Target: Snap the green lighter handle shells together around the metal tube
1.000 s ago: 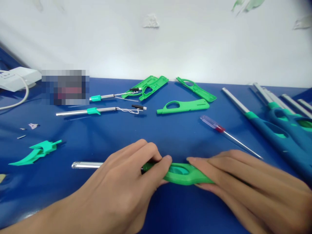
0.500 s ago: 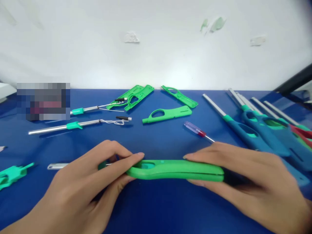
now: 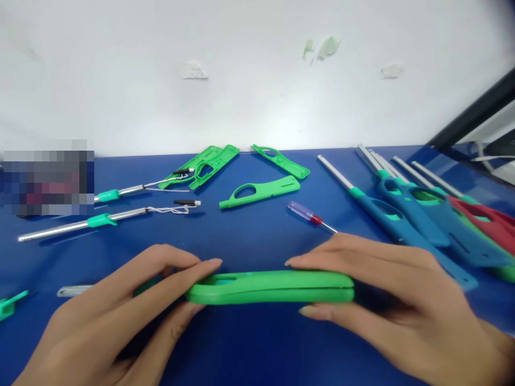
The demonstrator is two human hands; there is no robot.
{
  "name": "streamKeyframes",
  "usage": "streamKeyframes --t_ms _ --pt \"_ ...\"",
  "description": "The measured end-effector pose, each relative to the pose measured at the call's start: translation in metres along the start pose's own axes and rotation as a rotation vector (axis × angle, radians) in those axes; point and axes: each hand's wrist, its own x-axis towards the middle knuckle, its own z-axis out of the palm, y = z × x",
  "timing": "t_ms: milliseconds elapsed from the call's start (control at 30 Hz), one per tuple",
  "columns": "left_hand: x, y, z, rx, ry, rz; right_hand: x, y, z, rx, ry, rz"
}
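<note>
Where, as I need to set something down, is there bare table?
The table is bare this side of the held casing, between left hand and right hand, and beyond it, left of the screwdriver. It is crowded right, with lighters, and farther back, with shells.

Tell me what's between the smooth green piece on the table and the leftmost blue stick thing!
A screwdriver lies between the smooth green piece and the leftmost blue stick thing; the head view shows it.

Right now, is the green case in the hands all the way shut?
Not quite: the green case shows a dark gap between its halves near the right hand.
</note>
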Motion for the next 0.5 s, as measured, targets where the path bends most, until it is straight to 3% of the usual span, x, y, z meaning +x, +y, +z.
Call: streamKeyframes --t_ms 267,500 --pt "0.027 0.019 0.013 0.011 -0.003 -0.028 0.002 -0.005 -0.002 0.058 -0.028 0.054" --pt "-0.011 0.001 0.003 0.066 -0.028 -0.108 0.001 -0.006 0.001 0.086 -0.050 0.107"
